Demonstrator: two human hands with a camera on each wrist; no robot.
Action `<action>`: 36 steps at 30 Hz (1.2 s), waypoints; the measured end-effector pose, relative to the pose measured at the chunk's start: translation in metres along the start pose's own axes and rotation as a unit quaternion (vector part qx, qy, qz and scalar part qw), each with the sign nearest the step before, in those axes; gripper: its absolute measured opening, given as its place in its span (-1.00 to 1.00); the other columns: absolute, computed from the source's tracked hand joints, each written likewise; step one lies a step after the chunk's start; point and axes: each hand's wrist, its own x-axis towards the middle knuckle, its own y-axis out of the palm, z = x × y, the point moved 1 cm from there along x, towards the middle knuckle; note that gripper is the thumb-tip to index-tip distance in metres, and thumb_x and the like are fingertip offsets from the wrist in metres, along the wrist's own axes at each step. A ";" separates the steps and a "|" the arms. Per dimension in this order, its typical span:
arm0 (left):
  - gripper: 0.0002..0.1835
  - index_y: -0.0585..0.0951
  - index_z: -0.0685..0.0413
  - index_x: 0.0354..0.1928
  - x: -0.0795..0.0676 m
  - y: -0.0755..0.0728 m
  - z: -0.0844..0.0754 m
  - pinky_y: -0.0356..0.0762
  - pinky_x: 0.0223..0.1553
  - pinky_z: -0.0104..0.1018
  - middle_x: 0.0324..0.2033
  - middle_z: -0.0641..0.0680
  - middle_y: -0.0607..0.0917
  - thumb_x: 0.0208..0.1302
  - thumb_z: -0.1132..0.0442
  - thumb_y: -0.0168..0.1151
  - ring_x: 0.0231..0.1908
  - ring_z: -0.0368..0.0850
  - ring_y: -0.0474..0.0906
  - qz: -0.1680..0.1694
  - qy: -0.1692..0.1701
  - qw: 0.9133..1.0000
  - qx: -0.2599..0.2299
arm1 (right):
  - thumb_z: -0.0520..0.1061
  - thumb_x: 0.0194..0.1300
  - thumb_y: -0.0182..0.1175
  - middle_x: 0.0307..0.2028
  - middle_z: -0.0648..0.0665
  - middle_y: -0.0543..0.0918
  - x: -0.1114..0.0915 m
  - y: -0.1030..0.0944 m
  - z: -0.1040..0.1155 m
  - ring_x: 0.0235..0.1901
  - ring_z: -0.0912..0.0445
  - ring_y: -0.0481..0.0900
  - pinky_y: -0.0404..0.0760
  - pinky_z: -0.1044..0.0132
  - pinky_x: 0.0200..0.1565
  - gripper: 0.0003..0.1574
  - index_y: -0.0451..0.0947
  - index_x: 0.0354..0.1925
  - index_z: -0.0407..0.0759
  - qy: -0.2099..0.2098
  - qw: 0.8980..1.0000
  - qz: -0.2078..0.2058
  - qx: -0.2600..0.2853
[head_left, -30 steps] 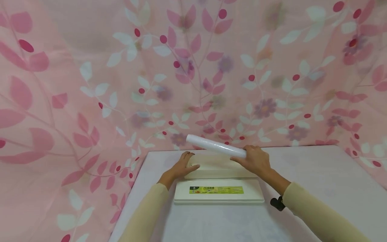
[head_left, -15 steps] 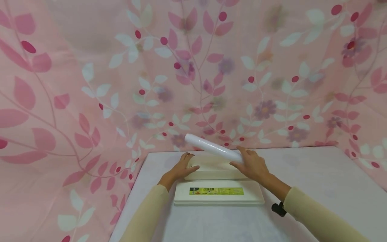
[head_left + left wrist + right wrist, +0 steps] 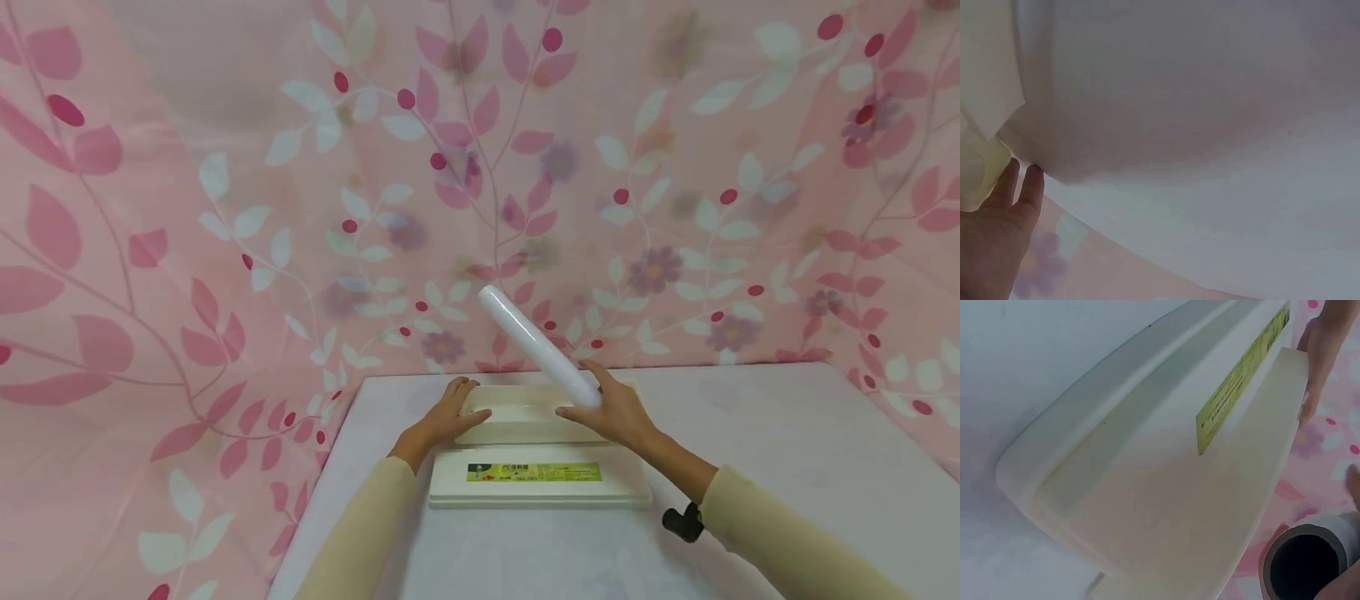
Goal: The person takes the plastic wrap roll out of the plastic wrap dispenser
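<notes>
My right hand [image 3: 615,412] grips the lower end of a white, shiny roll of cling film [image 3: 536,342]. The roll slants up and leftward above a long cream box [image 3: 510,427] that stands open. Its hollow core faces the right wrist view, where the roll's end rim [image 3: 1310,532] shows. At the box's left end, my left hand [image 3: 442,417] holds on, thumb over the front side and fingers toward the back corner. A flat cream lid [image 3: 525,493] with a green and yellow label [image 3: 534,472] lies directly in front of the box.
Everything stands on a white-covered table [image 3: 757,450], near its back edge. A pink curtain [image 3: 300,208] with leaves and flowers hangs behind and at the sides. A small black device [image 3: 682,522] sits at the right wrist.
The roll's free end has risen and the roll now tilts more steeply. My right hand has moved slightly left and lower. The left hand stays at the box end.
</notes>
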 end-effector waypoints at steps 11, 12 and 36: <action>-0.18 0.20 0.00 0.47 -0.001 0.001 0.003 0.23 0.35 0.24 0.48 0.21 0.10 0.30 -0.22 0.17 0.39 0.24 0.22 -0.009 0.007 1.000 0.011 | 0.23 0.17 0.35 -0.26 -0.19 0.72 -0.009 0.000 0.002 -0.49 0.06 0.54 0.40 0.27 -0.56 -0.16 0.34 0.34 0.06 -0.030 0.995 -0.024 -0.088; -0.17 0.20 0.00 0.47 -0.001 0.001 0.004 0.23 0.35 0.24 0.48 0.20 0.09 0.30 -0.23 0.16 0.40 0.23 0.22 -0.006 0.005 1.000 0.012 | 0.21 0.18 0.35 -0.26 -0.19 0.72 -0.010 0.001 0.001 -0.47 0.06 0.54 0.41 0.27 -0.54 -0.17 0.35 0.33 0.04 -0.036 0.995 -0.024 -0.089; -0.21 0.23 -0.03 0.45 -0.002 0.002 0.003 0.25 0.35 0.23 0.47 0.20 0.11 0.30 -0.21 0.18 0.38 0.23 0.25 -0.016 0.017 1.000 0.002 | 0.02 0.19 0.37 -0.19 -0.21 0.62 -0.027 -0.010 -0.020 -0.28 0.01 0.51 0.53 0.10 -0.31 -0.23 0.41 0.30 -0.18 -0.109 0.987 -0.092 -0.068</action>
